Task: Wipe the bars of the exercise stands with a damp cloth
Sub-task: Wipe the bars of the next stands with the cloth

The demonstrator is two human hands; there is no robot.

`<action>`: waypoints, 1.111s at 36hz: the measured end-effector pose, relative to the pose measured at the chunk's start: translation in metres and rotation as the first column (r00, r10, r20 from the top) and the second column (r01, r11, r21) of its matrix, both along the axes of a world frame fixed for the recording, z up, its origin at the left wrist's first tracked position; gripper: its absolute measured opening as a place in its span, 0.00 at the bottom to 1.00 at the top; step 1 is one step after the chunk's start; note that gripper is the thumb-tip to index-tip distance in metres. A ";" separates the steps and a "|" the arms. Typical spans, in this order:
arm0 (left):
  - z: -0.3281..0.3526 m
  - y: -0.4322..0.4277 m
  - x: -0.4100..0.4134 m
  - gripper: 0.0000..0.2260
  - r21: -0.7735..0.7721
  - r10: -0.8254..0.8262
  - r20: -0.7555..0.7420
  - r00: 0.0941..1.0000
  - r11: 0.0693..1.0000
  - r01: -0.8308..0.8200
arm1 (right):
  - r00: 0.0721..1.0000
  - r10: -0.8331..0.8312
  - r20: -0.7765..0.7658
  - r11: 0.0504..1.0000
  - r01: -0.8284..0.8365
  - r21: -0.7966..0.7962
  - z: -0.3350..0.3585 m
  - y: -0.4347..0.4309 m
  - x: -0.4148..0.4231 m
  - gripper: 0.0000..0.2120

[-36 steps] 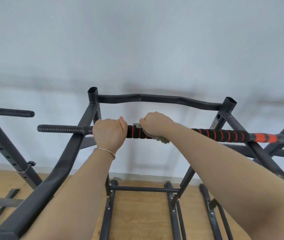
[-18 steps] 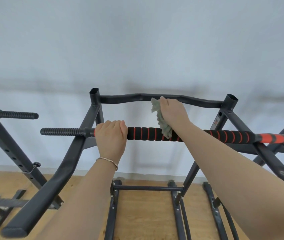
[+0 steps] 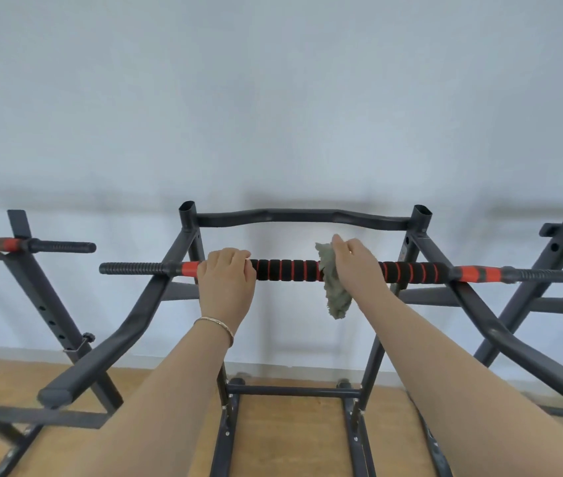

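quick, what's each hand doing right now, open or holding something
Left hand: fingers curled over the padded bar, gripping it.
Right hand: holds the cloth against the same bar.

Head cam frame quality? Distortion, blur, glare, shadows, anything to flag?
Head view: wide-angle bowing splays the dark grey frame tubes toward the edges; far-left red-and-black bar end and bottom corners smear; light soft and even, faint stand shadows on the pale wall, no glare; left hand, right hand and grey-green cloth sharp on the black-and-red foam bar.
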State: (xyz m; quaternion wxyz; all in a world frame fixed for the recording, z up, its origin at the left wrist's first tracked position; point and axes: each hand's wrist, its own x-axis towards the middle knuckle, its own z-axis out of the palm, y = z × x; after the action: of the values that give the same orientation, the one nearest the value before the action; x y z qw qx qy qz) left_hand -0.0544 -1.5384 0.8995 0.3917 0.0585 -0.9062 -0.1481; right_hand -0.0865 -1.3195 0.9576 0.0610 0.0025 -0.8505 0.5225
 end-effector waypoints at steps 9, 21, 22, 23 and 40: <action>0.013 0.047 0.039 0.11 0.325 -0.165 0.228 0.960 0.942 0.085 | 0.936 0.140 0.323 0.900 0.016 -0.435 0.002 0.026 0.036 0.11; 0.011 0.069 0.078 0.12 0.716 -0.341 0.365 0.866 0.697 -0.027 | 0.938 0.254 0.237 0.807 -0.071 -0.587 -0.031 0.029 0.068 0.11; 0.012 0.071 0.079 0.12 0.758 -0.371 0.347 0.861 0.651 -0.024 | 0.936 0.267 0.229 0.798 -0.081 -0.598 -0.034 0.028 0.070 0.11; 0.012 0.074 0.080 0.11 0.791 -0.404 0.332 0.852 0.612 -0.018 | 0.936 0.279 0.214 0.787 -0.096 -0.609 -0.037 0.027 0.073 0.12; 0.003 0.103 0.109 0.07 0.893 -0.552 0.269 0.789 0.450 0.011 | 0.949 0.282 0.142 0.765 -0.133 -0.630 -0.048 0.036 0.104 0.08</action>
State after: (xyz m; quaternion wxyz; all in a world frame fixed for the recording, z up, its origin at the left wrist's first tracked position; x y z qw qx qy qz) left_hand 0.0550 -1.4354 0.9021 0.0128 0.1232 -0.7750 -0.6197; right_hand 0.0172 -1.2838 0.9093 -0.0983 0.0174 -0.6303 0.7699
